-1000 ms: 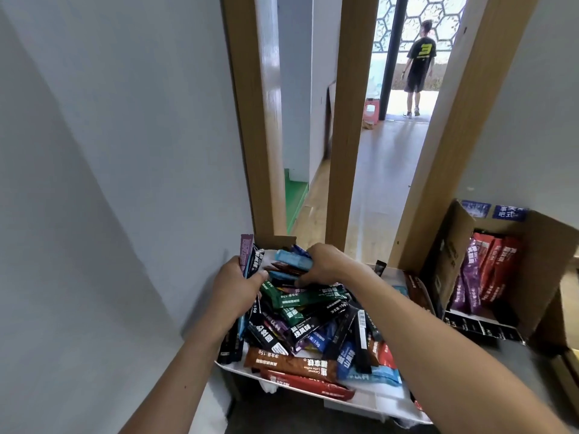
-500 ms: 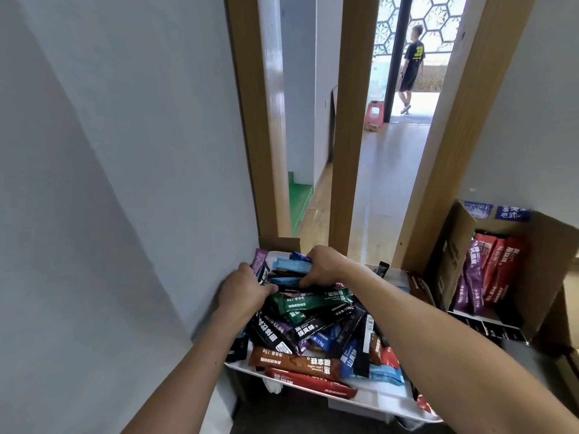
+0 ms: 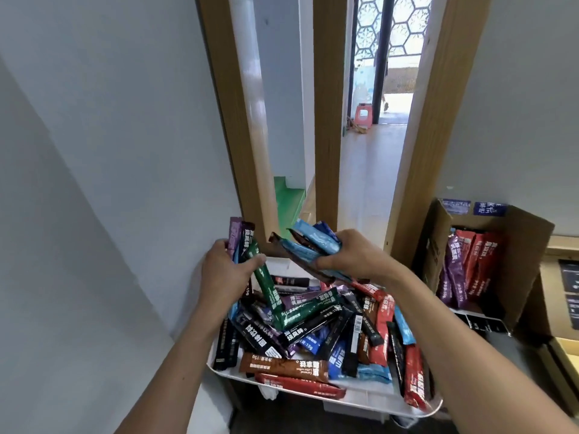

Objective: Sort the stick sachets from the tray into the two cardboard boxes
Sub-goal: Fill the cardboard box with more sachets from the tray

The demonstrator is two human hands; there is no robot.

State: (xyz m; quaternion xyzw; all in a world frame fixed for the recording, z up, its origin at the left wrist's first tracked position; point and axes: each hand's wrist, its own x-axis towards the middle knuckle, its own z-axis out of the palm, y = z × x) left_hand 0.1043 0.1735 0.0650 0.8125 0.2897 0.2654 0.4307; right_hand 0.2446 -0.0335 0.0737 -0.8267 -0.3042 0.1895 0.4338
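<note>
I see a white tray (image 3: 360, 399) at 6 o'clock, heaped with mixed-colour sachets (image 3: 313, 324). At the heap's 10 o'clock the left hand (image 3: 222, 274) curls round upright purple, black and green ones. At 12 o'clock the right hand (image 3: 354, 258) grips blue and brown ones. At 3 o'clock an open box (image 3: 526, 245) holds purple and red sachets on end.

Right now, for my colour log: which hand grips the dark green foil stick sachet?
The left hand, pinching the dark green foil stick sachet beside purple sachets; the right hand holds light blue and brown sachets.
</note>
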